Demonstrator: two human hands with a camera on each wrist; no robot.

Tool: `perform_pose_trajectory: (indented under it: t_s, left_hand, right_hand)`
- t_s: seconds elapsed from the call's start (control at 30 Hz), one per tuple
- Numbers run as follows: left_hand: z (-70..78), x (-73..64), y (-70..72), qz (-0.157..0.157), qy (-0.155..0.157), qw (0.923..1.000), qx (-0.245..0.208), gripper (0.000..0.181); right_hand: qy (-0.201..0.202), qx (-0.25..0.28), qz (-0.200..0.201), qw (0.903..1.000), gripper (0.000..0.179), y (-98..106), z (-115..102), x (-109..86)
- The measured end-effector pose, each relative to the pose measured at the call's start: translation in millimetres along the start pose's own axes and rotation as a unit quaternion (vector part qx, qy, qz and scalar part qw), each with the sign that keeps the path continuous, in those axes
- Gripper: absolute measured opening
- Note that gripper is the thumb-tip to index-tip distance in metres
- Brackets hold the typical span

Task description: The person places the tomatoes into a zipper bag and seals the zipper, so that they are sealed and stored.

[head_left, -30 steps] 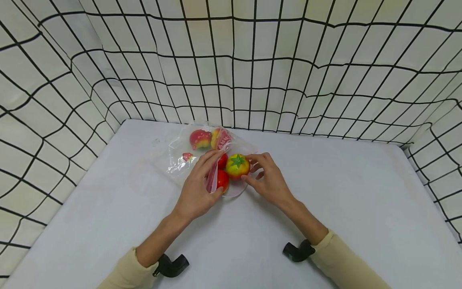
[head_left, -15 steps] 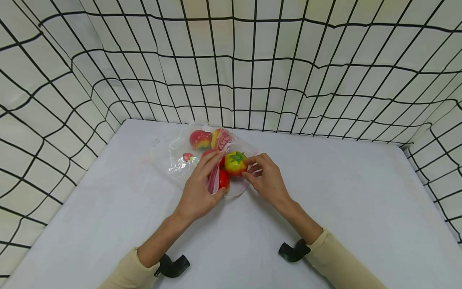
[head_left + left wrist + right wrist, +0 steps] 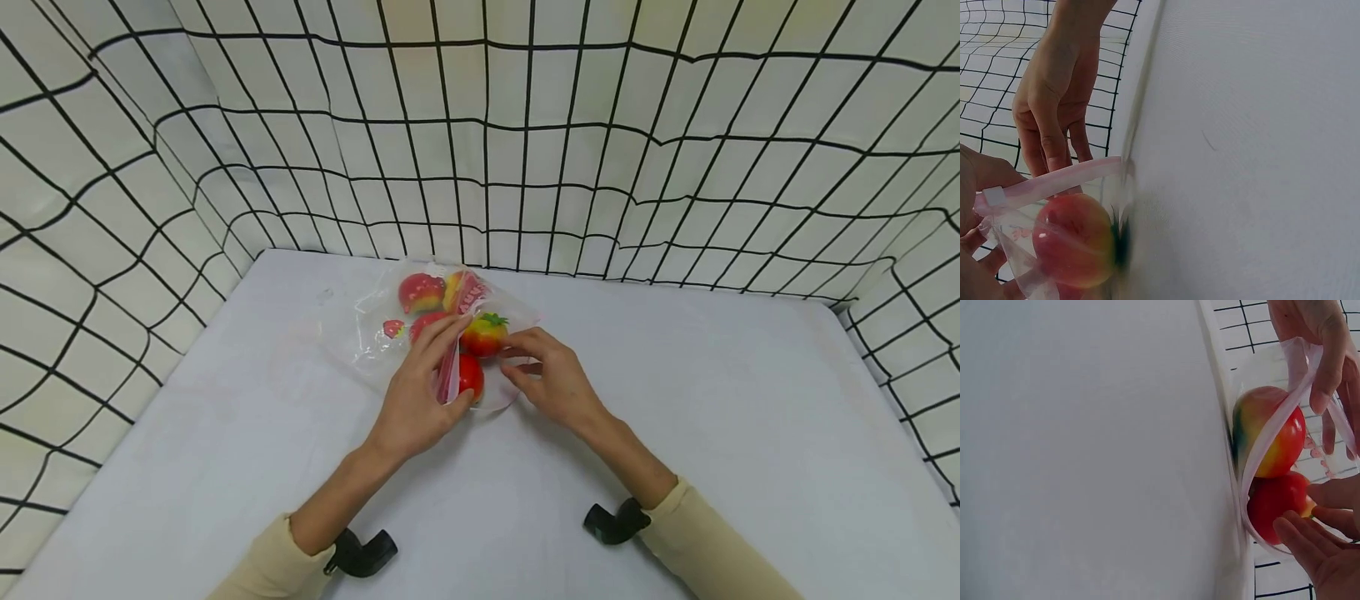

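A clear zip bag [image 3: 367, 354] with a pink closure lies on the table, its mouth facing right. My left hand [image 3: 412, 396] holds the mouth's upper edge, thumb on one side and fingers on the other. In the mouth sit a yellow-red tomato [image 3: 482, 337] with a green star-shaped top, tilted, and a red tomato [image 3: 471, 375]. Fingers of my right hand [image 3: 551, 375] reach into the mouth, extended against the yellow-red tomato. Deeper inside are a red-and-yellow fruit [image 3: 422, 293], another yellowish one [image 3: 453, 290] partly behind print, and a red one [image 3: 426, 323] half hidden by my left hand.
The white table [image 3: 712, 400] extends around the bag. Black netting [image 3: 570, 150] over white sheeting rises behind it and on both sides. Black curved camera mounts [image 3: 363, 554] sit at both wrists, beside the beige sleeves [image 3: 277, 558].
The yellow-red tomato has shifted left into the bag and tipped, its green top now facing away. My right fingers followed it and have loosened. The left hand stays nearly still on the bag.
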State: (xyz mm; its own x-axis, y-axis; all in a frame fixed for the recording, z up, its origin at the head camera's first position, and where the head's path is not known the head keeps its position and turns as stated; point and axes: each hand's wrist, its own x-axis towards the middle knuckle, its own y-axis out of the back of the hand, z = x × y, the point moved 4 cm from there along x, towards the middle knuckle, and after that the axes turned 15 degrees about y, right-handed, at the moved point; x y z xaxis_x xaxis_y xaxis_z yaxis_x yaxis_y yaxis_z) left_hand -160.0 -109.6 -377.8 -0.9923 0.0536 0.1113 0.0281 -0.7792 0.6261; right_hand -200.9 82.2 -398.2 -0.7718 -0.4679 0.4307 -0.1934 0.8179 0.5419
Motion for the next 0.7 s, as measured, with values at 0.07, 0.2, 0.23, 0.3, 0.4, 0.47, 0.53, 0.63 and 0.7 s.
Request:
perform_pose_trajectory:
  t_s: [0.07, 0.2, 0.23, 0.3, 0.4, 0.47, 0.53, 0.63, 0.7]
  left_hand:
    - [-0.1, 0.2, -0.5, 0.000, 0.002, 1.0000, 0.003, 0.095]
    - [0.0, 0.4, -1.8, -0.003, -0.001, 1.0000, 0.007, 0.094]
    - [0.0, 0.4, -2.4, -0.005, -0.003, 1.0000, 0.008, 0.094]
    - [0.3, 0.3, -3.6, -0.009, -0.008, 0.9999, 0.010, 0.095]
    - [0.9, 0.2, -5.8, -0.017, -0.017, 0.9995, 0.019, 0.098]
    - [1.2, -0.1, -7.3, -0.025, -0.022, 0.9990, 0.029, 0.101]
    - [0.9, -0.9, -8.8, -0.033, -0.026, 0.9982, 0.044, 0.104]
    - [1.0, -2.3, -10.5, -0.042, -0.037, 0.9962, 0.067, 0.109]
    - [1.0, -3.3, -11.6, -0.046, -0.046, 0.9946, 0.081, 0.112]
  right_hand:
    - [-0.003, -0.001, 0.005, 1.0000, 0.040, 3.7, 0.8, -0.9]
    - [0.000, -0.004, 0.026, 0.9997, 0.036, 13.4, 3.9, -2.0]
    - [0.001, -0.007, 0.033, 0.9994, 0.036, 16.1, 5.0, -2.3]
    - [0.002, -0.009, 0.050, 0.9987, 0.035, 21.3, 7.8, -2.8]
    - [0.000, -0.015, 0.082, 0.9965, 0.032, 28.9, 12.9, -2.6]
    - [-0.008, -0.017, 0.103, 0.9946, 0.031, 33.4, 17.4, -2.0]
    - [-0.025, -0.022, 0.114, 0.9929, 0.032, 36.6, 22.7, -1.2]
    - [-0.060, -0.021, 0.113, 0.9916, 0.033, 39.0, 31.0, -0.5]
    - [-0.086, -0.008, 0.105, 0.9907, 0.033, 38.6, 35.8, -0.4]
